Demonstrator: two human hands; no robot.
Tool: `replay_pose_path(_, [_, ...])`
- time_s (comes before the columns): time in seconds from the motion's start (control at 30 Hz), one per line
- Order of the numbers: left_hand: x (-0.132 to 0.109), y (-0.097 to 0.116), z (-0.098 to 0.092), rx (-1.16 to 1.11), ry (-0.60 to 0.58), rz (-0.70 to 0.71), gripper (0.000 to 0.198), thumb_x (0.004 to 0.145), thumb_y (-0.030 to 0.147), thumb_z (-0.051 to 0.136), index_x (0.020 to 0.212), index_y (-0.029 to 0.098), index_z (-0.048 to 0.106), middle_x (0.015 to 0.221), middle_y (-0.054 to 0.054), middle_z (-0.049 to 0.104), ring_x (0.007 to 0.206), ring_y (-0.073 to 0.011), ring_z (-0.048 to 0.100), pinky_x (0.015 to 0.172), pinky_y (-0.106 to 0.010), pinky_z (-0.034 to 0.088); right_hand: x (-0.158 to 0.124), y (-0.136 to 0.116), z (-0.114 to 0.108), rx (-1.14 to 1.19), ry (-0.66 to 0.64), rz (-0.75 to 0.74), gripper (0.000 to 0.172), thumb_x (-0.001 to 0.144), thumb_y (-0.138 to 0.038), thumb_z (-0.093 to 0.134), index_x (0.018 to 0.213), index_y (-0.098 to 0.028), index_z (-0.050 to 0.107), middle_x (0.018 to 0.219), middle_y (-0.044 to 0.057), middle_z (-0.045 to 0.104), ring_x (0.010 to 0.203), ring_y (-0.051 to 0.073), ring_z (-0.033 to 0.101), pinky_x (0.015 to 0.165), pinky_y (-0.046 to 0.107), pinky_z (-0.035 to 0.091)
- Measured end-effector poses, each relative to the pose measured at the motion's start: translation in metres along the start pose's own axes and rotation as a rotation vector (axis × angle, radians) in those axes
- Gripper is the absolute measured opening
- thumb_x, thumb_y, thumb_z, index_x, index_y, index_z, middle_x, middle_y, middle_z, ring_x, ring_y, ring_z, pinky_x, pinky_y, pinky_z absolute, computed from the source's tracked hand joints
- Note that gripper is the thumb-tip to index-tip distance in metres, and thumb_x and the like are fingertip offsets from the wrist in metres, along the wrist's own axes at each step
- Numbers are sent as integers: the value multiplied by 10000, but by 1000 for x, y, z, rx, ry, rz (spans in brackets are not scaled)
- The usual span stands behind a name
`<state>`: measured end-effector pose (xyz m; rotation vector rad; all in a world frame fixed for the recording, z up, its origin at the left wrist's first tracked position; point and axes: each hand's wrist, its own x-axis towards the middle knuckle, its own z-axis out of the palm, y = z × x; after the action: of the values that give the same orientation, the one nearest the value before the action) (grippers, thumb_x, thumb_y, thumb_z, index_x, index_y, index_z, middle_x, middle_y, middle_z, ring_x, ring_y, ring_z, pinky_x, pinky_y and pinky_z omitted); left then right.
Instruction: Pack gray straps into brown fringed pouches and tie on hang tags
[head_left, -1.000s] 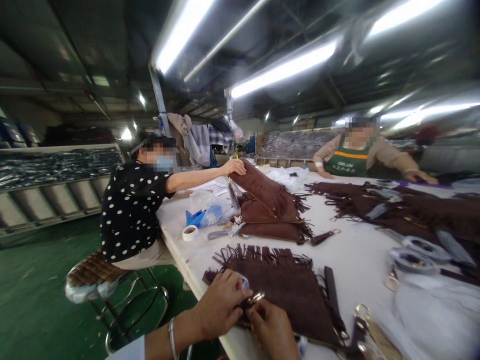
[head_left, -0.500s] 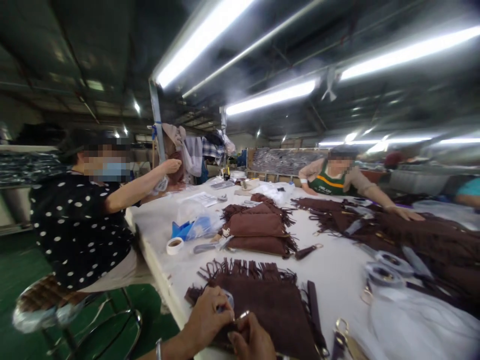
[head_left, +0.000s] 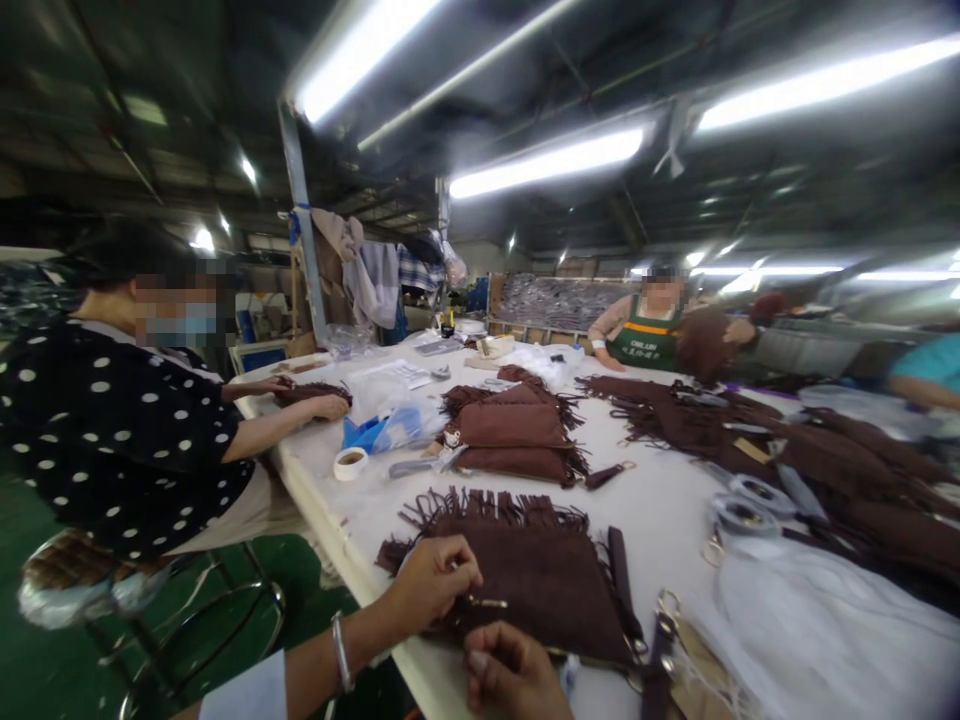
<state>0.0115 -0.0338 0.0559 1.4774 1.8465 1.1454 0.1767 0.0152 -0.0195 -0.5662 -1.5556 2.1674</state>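
From my head camera, my left hand [head_left: 431, 585] rests on the near left corner of the brown fringed bag [head_left: 536, 580], fingers curled and pinching a small metal pin [head_left: 487, 603] that points right. My right hand [head_left: 510, 675] is closed on the bag's near edge. The bag lies flat on the table [head_left: 660, 510], its long axis running left to right, fringe pointing away from me.

Left hand [head_left: 431, 583] pinching a small metal clasp [head_left: 487, 603] on a fringed brown bag [head_left: 547, 570], right hand [head_left: 510, 675] gripping its near edge (white table [head_left: 660, 500]), co-worker's hand [head_left: 328, 406] nearby.
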Motion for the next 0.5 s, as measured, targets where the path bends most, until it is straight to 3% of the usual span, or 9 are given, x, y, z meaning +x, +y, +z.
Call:
replay_pose_path(0.1, [3,-4,0,-236,-126,-101,212,867,382,499,829,183,562,745,4,688,382,-72,458,370,-194,260,-8,-5,10,-71,87,-49,386,725,-540,727,823,-174,653,620,-1,636,532,141,572,579,258,430])
replay_pose_path(0.3, [-1,-13,-5,-297,-227,-88,123,791,274,585,858,173,608,556,54,569,442,-85,477,424,-173,312,-17,-15,36,-543,413,-217,213,862,-379,561,864,-228,711,758,15,680,687,189,624,629,264,460])
replay_pose_path(0.4, [-4,-18,-9,-297,-262,-79,135,801,268,572,879,168,619,519,56,539,429,-95,456,425,-185,323,-16,-6,38,-608,499,-354,190,843,-374,579,812,-255,725,877,17,699,839,208,648,759,272,478])
replay_pose_path(0.5, [-6,-20,-10,-289,-278,-59,123,806,254,569,865,164,630,518,50,535,440,-101,458,434,-194,323,-14,5,37,-576,590,-342,194,835,-400,595,842,-268,737,907,13,714,894,219,660,814,283,487])
